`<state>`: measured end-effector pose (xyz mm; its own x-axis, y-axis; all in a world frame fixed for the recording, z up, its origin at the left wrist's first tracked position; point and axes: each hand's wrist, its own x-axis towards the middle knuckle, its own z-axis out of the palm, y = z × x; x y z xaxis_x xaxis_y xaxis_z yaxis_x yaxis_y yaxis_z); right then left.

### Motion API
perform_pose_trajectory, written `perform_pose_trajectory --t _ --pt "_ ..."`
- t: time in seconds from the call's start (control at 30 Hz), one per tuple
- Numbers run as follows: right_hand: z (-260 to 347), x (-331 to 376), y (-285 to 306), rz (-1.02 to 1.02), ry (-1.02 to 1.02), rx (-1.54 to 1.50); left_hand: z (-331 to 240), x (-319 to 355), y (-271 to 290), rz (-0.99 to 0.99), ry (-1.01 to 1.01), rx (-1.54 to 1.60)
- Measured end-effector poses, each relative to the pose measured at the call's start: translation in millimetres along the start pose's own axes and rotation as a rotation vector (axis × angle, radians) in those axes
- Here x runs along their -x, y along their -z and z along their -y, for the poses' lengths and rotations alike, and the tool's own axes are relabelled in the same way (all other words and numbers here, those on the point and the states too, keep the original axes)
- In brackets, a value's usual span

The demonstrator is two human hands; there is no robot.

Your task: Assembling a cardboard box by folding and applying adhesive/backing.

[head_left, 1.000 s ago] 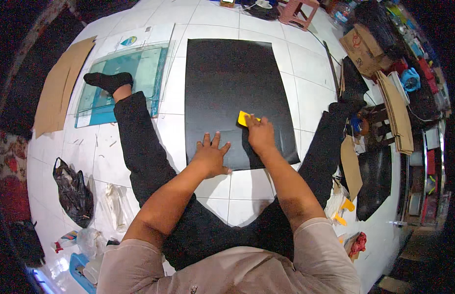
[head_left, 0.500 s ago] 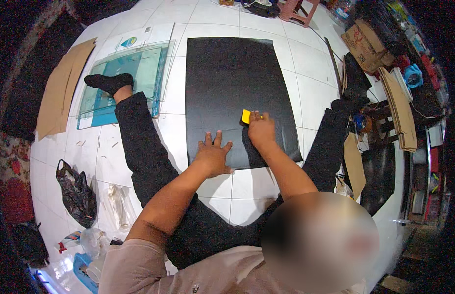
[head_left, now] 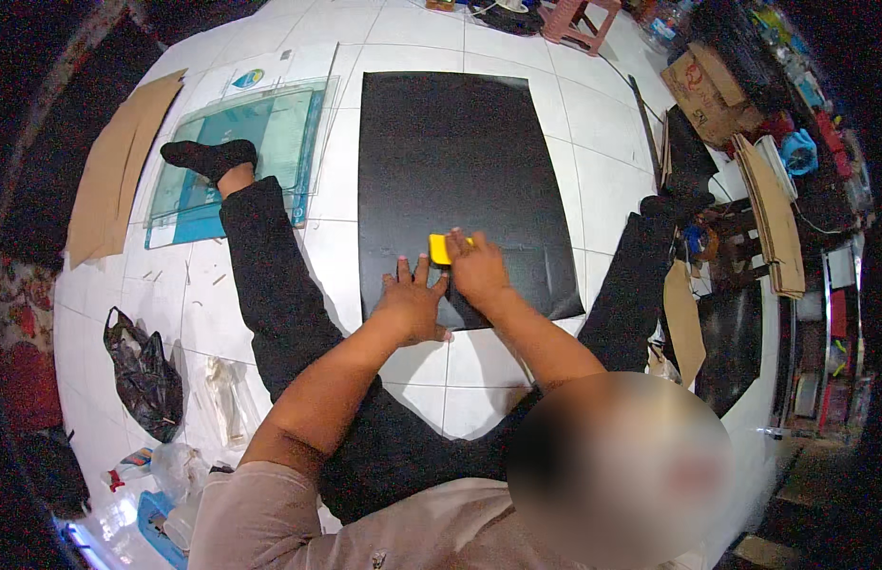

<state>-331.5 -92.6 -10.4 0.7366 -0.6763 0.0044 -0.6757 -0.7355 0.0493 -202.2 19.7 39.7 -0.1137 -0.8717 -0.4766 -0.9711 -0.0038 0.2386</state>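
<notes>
A large black sheet [head_left: 450,152] lies flat on the white tiled floor between my legs. My right hand [head_left: 481,274] is closed on a small yellow squeegee card [head_left: 439,249], which rests against the sheet's lower part. Just to its left, my left hand [head_left: 410,306] lies flat with fingers spread, on the sheet's near edge. The two hands are close together. Faint creases show in the sheet around them. My fingers hide part of the yellow card.
Glass panes [head_left: 270,123] over a blue-and-white board lie left, under my foot. Cardboard [head_left: 123,176] is farther left. A black plastic bag [head_left: 144,375] sits near my left leg. Right stand a cardboard box [head_left: 712,95] and cardboard pieces [head_left: 769,214]; a stool [head_left: 579,24] is at the far end.
My right hand has moved with the yellow squeegee card left and toward me across the black sheet, closer to my left hand. The left hand stays in place.
</notes>
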Motion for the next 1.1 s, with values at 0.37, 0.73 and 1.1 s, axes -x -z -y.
perform_pose_trajectory --t 0.37,0.73,1.1 --pt "-18 -36 -18 -0.096 -0.11 0.082 -4 -5 -1 -0.018 -0.039 -0.061" --pt "-85 5 3 0.043 -0.361 0.024 20 -8 1 -0.04 -0.04 0.088" --pt "5 101 -7 0.037 -0.045 0.0 39 -12 8 -0.073 -0.058 0.24"
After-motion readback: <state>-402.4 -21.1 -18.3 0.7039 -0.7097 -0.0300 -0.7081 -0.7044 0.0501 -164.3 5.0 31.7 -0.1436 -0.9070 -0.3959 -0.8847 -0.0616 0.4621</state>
